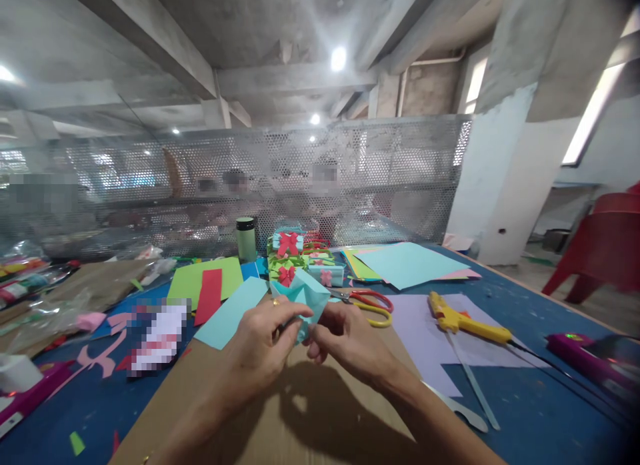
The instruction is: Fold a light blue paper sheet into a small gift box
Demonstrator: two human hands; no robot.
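Folding is apparently progressing: left hand (260, 348) and right hand (345, 341) are pinching, each grip closed, a light-blue folded paper shape (309, 295), red-handled metal scissors (367, 301) lying at two o'clock; further creasing is calling for steady pressure

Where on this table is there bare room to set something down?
Bare cardboard lies beneath the left hand and right hand, which pinch the folded blue paper. Blue tabletop is free between the glue gun and purple tool. Crowded: around the gift boxes and scissors.

Scissors (367, 303) lie left of glue gun (465, 320) (on table (525, 398)).
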